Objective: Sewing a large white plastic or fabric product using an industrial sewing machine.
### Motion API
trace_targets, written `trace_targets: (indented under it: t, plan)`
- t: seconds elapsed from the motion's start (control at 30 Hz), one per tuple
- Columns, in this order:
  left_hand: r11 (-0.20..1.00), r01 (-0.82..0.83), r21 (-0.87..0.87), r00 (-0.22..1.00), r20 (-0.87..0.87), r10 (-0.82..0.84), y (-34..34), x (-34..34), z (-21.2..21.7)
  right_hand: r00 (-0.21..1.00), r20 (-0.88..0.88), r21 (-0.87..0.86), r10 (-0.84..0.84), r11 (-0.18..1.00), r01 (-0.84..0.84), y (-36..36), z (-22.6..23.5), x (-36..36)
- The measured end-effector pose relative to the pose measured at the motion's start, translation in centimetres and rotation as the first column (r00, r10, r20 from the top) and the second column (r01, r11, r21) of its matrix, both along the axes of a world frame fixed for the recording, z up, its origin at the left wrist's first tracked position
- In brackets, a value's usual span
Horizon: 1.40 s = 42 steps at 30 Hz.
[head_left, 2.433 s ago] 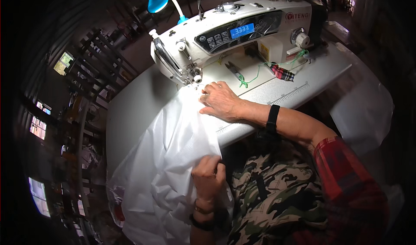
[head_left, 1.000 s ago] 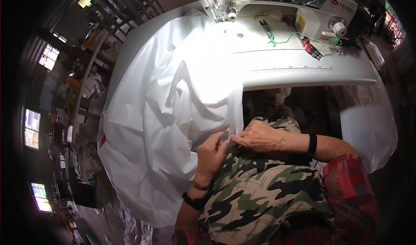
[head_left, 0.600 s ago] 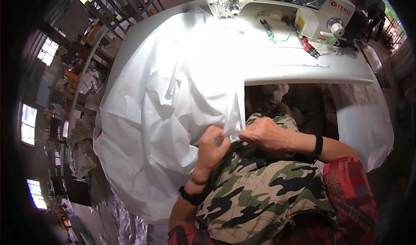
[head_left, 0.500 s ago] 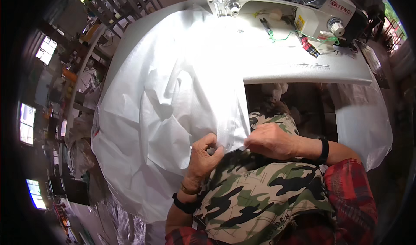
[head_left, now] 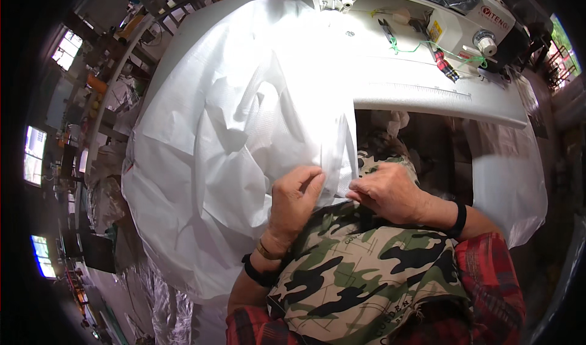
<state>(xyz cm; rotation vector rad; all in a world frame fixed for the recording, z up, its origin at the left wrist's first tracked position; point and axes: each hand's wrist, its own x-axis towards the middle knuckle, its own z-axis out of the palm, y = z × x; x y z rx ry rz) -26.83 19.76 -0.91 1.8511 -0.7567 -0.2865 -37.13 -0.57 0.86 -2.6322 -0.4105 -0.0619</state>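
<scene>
A large white woven sheet (head_left: pixel 177 174) with a plastic-like sheen drapes over the left part of the sewing table and hangs down in folds. Its near right edge carries a folded band (head_left: pixel 332 162) that reaches toward my lap. My left hand (head_left: pixel 294 203) pinches the band's left side, thumb and forefinger nearly meeting there. On the other side, my right hand (head_left: pixel 390 192) has its fingers curled tight on the sheet's lower right corner; the fingertips are partly hidden. Between the hands the sheet lies just above the camouflage apron (head_left: pixel 366 265) on my lap.
A white sewing machine (head_left: pixel 452 9) with a lit display stands at the table's far side. Near its base lie thread snippers (head_left: pixel 387 31) and a red-and-black handled tool (head_left: pixel 445 67), with green thread. White material (head_left: pixel 506 180) hangs at right. A cluttered shelf runs along the left.
My left hand has slid up the band, away from me, and its grip sits higher. My right hand has risen slightly with the corner. The view has shifted a little.
</scene>
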Motion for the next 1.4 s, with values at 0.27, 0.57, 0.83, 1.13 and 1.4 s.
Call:
trace_targets:
  t: [0.27,0.57,0.83,1.13,1.4]
  plan:
    - [0.995,-0.006,-0.095,0.986,-0.168,-0.01,0.4,0.6,-1.2,0.925,0.218,-0.309,0.31,0.921,-0.236,2.8,0.3,2.2]
    - [1.0,-0.007,-0.022,0.98,-0.197,0.002,0.5,1.0,-1.2,0.931,0.095,-0.236,0.354,0.916,-0.324,3.2,1.0,2.8]
    - [0.98,0.113,-0.165,0.932,-0.325,-0.163,0.0,1.1,-0.9,0.875,0.284,-0.213,0.392,0.915,-0.341,4.0,1.5,2.9]
    - [0.965,0.016,-0.262,0.845,-0.512,-0.153,0.2,0.8,-1.0,0.863,0.234,-0.234,0.448,0.887,-0.397,4.9,1.3,3.1]
    - [0.98,-0.047,-0.191,0.899,-0.437,-0.042,0.9,1.2,0.4,0.978,-0.068,-0.279,0.195,0.938,-0.206,1.8,1.9,1.0]
